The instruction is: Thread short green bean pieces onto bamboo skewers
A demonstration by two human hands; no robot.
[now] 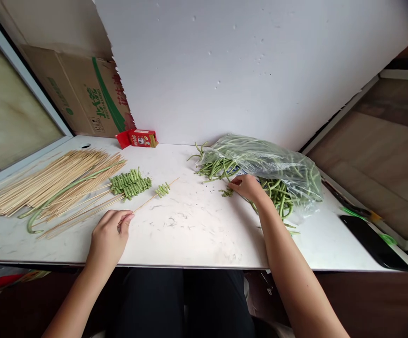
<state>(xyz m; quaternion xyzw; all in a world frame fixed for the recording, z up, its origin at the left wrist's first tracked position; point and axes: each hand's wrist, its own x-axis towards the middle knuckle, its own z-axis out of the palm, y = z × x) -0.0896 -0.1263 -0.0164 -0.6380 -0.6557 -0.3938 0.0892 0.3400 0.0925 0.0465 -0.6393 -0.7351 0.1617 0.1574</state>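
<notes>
Bean pieces (162,189) sit in a short row toward the far end of a thin stick (145,203), left of the middle of the white surface (197,234). Nearest of all, dark trousers (154,300) show below its edge. A flat, glossy black phone (373,241) lies at the right end, probably out of the way. The left hand (110,234) is pinched on the stick's near end, seemingly to leave its tip clear. Well apart from it, the right hand (248,187) is at some loose bean bits (227,192), fingers bent; whether they grip one, I cannot tell. Filled sticks (132,184) lie side by side in a bumpy green block, likely to keep them in order. Beside them, smooth, straight, pale bare sticks (42,180) spread in a loose fan, one long limp bean (66,189) across them. At right, a crinkled clear bag (277,155) partly covers slender, curling beans (279,197), perhaps placed for easy reach. Farther back are a small red carton (144,139), a brown cardboard box (80,94) and a pitted white panel (207,70).
</notes>
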